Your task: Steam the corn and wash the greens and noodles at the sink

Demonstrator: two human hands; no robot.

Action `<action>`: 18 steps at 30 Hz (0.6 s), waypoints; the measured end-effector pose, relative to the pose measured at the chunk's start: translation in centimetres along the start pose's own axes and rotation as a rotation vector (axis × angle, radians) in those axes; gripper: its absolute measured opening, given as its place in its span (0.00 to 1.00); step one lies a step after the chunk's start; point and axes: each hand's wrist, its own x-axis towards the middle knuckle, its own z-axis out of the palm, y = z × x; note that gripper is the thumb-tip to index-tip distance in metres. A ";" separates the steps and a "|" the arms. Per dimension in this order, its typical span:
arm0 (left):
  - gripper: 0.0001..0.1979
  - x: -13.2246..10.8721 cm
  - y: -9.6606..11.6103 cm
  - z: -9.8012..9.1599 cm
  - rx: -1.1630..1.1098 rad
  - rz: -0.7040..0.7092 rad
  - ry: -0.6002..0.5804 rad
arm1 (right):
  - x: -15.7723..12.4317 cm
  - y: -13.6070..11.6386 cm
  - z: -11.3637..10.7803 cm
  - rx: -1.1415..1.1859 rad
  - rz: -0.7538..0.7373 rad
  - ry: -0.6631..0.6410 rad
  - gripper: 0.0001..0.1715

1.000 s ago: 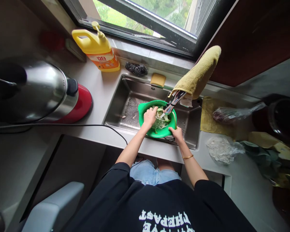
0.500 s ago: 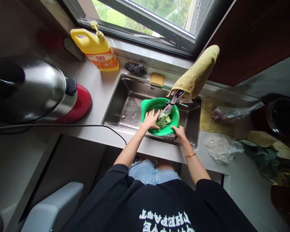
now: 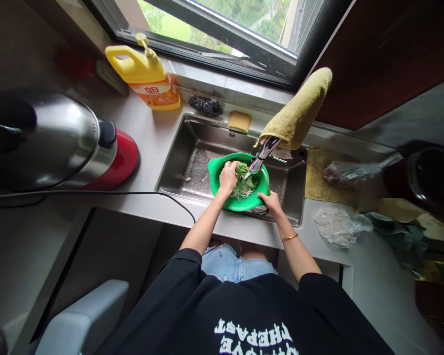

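Observation:
A green colander (image 3: 215, 172) is held over the steel sink (image 3: 192, 148), under the faucet (image 3: 263, 150). My right hand (image 3: 271, 201) grips its right front rim, thumb on top. Inside the colander, my left hand (image 3: 228, 176) is closed on a bunch of leafy greens (image 3: 241, 170). More leaves and thin white roots (image 3: 244, 190) lie at the bottom of the colander. Water from the faucet seems to fall onto the greens. A yellow cloth (image 3: 299, 116) covers the upper part of the faucet.
Behind the sink stand a yellow detergent bottle (image 3: 148, 79), a steel scourer (image 3: 206, 105) and a sponge (image 3: 239, 122). A red and steel appliance (image 3: 128, 153) is at left, with a black cable (image 3: 163, 194) across the counter edge. Plastic bags (image 3: 336, 226) lie at right.
My left hand has gone from spread fingers on the greens to a closed grip, lifting a bunch toward the colander's back left. The colander has shifted slightly left and tilted, with my right hand along.

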 end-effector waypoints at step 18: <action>0.51 0.6 0.5 1.8 -0.024 -0.237 -0.119 | 0.0 -0.8 3.3 -0.006 0.102 0.010 0.09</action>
